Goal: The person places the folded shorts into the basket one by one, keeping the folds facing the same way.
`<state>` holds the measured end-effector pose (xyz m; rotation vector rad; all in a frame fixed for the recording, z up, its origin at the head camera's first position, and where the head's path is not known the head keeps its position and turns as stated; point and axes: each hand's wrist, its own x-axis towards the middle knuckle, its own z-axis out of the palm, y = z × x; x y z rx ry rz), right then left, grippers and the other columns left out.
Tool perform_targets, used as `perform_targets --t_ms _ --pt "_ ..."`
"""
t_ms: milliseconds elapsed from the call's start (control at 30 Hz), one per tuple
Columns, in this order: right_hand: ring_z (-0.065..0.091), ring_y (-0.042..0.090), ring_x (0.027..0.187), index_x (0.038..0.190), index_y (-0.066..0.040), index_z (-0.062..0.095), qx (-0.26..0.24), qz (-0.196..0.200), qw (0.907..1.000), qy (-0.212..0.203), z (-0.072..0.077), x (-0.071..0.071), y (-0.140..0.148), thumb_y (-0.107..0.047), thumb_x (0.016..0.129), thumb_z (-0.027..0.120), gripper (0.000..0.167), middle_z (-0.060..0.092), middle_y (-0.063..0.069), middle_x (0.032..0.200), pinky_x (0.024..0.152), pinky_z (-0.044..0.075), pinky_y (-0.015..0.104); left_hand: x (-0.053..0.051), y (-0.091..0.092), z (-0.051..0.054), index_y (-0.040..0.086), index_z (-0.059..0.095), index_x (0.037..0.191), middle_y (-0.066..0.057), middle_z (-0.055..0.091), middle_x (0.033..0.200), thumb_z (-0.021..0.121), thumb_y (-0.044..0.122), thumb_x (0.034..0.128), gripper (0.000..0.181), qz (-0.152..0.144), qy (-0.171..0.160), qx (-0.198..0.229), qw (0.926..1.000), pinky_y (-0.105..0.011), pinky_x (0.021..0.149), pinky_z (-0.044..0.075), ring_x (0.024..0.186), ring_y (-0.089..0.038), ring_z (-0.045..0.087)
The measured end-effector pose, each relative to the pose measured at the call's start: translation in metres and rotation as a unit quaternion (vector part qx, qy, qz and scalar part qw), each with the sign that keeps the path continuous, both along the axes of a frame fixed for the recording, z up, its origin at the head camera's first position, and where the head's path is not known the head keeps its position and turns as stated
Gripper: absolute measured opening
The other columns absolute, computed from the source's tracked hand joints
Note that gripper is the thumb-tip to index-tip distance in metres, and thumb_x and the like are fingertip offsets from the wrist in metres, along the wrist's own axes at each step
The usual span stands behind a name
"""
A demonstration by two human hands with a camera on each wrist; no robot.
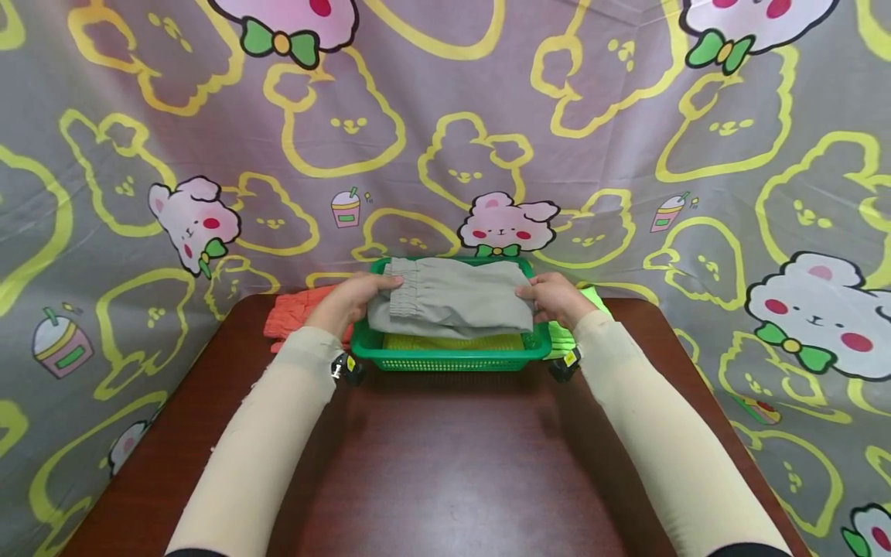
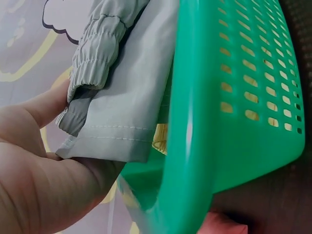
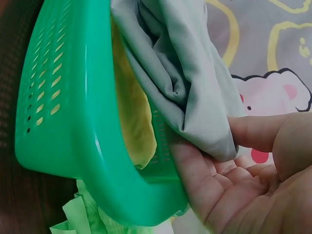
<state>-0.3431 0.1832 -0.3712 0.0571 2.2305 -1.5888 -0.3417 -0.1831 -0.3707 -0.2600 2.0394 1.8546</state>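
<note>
– Cartoon-print backdrop [image 1: 445, 85] hangs behind a dark red-brown table [image 1: 445, 456]; green basket [image 1: 448, 356] sits at 12 o'clock from the person. Where's the garment?

– Folded grey garment [image 1: 462, 298] spans the basket's mouth, held at both ends. Yellow cloth [image 1: 452, 343] lies in the basket below. Contact between the two: can't tell.

– Fingers?

– Left hand [image 1: 356, 298] at the garment's 9 o'clock: thumb on top, fingers underneath, pinching the gathered end. Right hand [image 1: 554, 298] at 3 o'clock: similar pinch, on a folded corner.

– Failure modes?

– Likeliest: the fold opens up. Looser layers at 3 o'clock could slip out of a corner-only grip; the stitched hem at 9 could snag on the rim. Uneven release would probably skew it. A bumped rim might shove the basket into the orange cloth [image 1: 299, 311] at its 9 o'clock or the bright green cloth [image 1: 559, 340] at 3.

– Looks?

– Pale grey, matte, thin-looking. Gathers ridge the 9 o'clock end; double stitching runs along the hem there. Soft creases mid-panel, layered folds at 3. Roughly rectangular, not crisp.
</note>
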Motion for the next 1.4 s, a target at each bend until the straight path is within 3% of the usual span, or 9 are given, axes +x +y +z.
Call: perform_targets --t_ms 167,467,533,700,833,1067,1267,1400 --pt "0.069 0.018 0.084 0.134 0.004 0.053 0.009 -0.001 1.0000 -0.001 0.001 0.001 -0.002 -0.022 0.106 0.057 0.039 0.065 0.011 0.105 0.079 0.061 0.041 -0.001 0.000 -0.002 0.007 0.058 0.120 0.003 0.068 0.094 0.067 0.027 0.1009 0.029 -0.003 -0.005 0.003 1.0000 -0.029 0.077 0.058 0.080 -0.011 0.068" --pt "0.064 0.020 0.087 0.126 0.004 0.058 0.058 -0.018 0.9980 0.016 0.003 0.006 -0.014 -0.022 0.105 0.058 0.033 0.059 0.013 0.113 0.080 0.061 0.043 -0.002 0.000 -0.004 0.003 0.047 0.140 0.000 0.063 0.106 0.063 0.029 0.1027 0.049 -0.018 -0.020 -0.014 0.9996 -0.032 0.087 0.055 0.087 -0.012 0.065" --pt "0.063 0.021 0.090 0.127 0.004 0.057 0.059 -0.020 0.9980 0.014 0.003 0.006 -0.018 -0.021 0.106 0.058 0.033 0.058 0.015 0.118 0.082 0.061 0.045 -0.003 0.000 -0.006 0.002 0.049 0.138 0.001 0.065 0.102 0.063 0.028 0.1028 0.046 -0.018 -0.017 -0.016 0.9996 -0.031 0.084 0.055 0.086 -0.012 0.066" --pt "0.062 0.026 0.100 0.124 0.003 0.056 0.065 -0.025 0.9974 0.019 0.004 0.007 -0.022 -0.020 0.105 0.058 0.029 0.056 0.017 0.126 0.085 0.060 0.048 -0.002 0.002 -0.009 0.002 0.054 0.130 0.000 0.064 0.103 0.065 0.027 0.1018 0.039 -0.017 -0.006 -0.030 0.9994 -0.035 0.092 0.054 0.089 -0.014 0.064" --pt "0.061 0.027 0.098 0.103 -0.001 0.055 0.094 -0.025 0.9943 0.043 0.003 0.007 -0.025 -0.018 0.104 0.060 0.018 0.056 0.015 0.117 0.077 0.061 0.044 -0.001 0.004 -0.010 0.000 0.057 0.132 -0.002 0.061 0.112 0.063 0.025 0.1026 0.039 -0.024 0.006 -0.039 0.9989 -0.041 0.106 0.047 0.102 -0.017 0.060" --pt "0.050 0.023 0.088 0.082 -0.010 0.040 0.155 -0.032 0.9840 0.082 0.005 0.012 -0.030 -0.018 0.102 0.062 0.030 0.044 0.007 0.093 0.069 0.059 0.042 -0.001 0.009 -0.012 -0.006 0.052 0.141 -0.014 0.055 0.137 0.061 0.022 0.1034 0.048 -0.039 0.021 -0.048 0.9979 -0.043 0.119 0.035 0.131 -0.028 0.048" --pt "0.039 0.019 0.067 0.070 -0.012 0.033 0.182 -0.031 0.9784 0.093 0.006 0.013 -0.034 -0.017 0.101 0.062 0.042 0.023 -0.001 0.068 0.073 0.060 0.048 0.002 0.014 -0.010 -0.005 0.059 0.133 -0.014 0.057 0.135 0.064 0.026 0.1017 0.045 -0.047 0.043 -0.073 0.9953 -0.046 0.119 0.034 0.136 -0.030 0.046" --pt "0.039 0.017 0.061 0.068 -0.012 0.036 0.200 -0.026 0.9750 0.095 0.004 0.011 -0.035 -0.017 0.101 0.061 0.042 0.026 -0.001 0.064 0.077 0.060 0.050 0.004 0.017 -0.010 -0.006 0.062 0.130 -0.013 0.060 0.129 0.062 0.022 0.1028 0.039 -0.041 0.046 -0.073 0.9954 -0.044 0.118 0.036 0.132 -0.029 0.048"
